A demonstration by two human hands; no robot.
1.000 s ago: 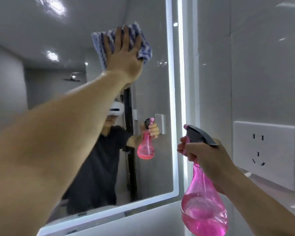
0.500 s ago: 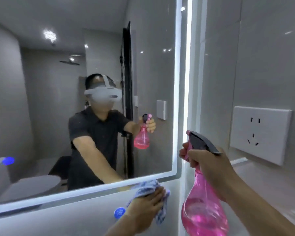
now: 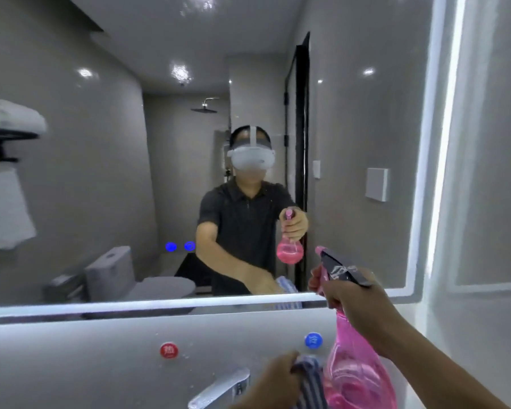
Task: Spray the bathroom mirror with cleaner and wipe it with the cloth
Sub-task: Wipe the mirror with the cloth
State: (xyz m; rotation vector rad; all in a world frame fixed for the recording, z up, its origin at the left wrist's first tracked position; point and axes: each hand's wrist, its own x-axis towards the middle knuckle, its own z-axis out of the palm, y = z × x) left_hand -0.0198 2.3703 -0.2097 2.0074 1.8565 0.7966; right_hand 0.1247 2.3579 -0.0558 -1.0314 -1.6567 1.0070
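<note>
The bathroom mirror (image 3: 101, 172) with a lit white border fills most of the view. My right hand (image 3: 354, 302) grips the dark trigger head of a pink spray bottle (image 3: 357, 376), nozzle aimed at the glass near the mirror's lower right. My left hand (image 3: 275, 379) is low, below the mirror, closed on a blue-and-white striped cloth (image 3: 310, 379) bunched beside the bottle. The cloth is off the glass. Fine droplets speckle the mirror around the reflected person.
A chrome faucet (image 3: 219, 388) sits under my left hand. A red round sticker (image 3: 169, 350) and a blue one (image 3: 313, 340) mark the grey wall below the mirror. A grey tiled wall (image 3: 490, 172) stands at the right.
My left hand dropped with the cloth from the mirror's top to below its lower edge. The view swung left and down; the bottle stays raised in my right hand.
</note>
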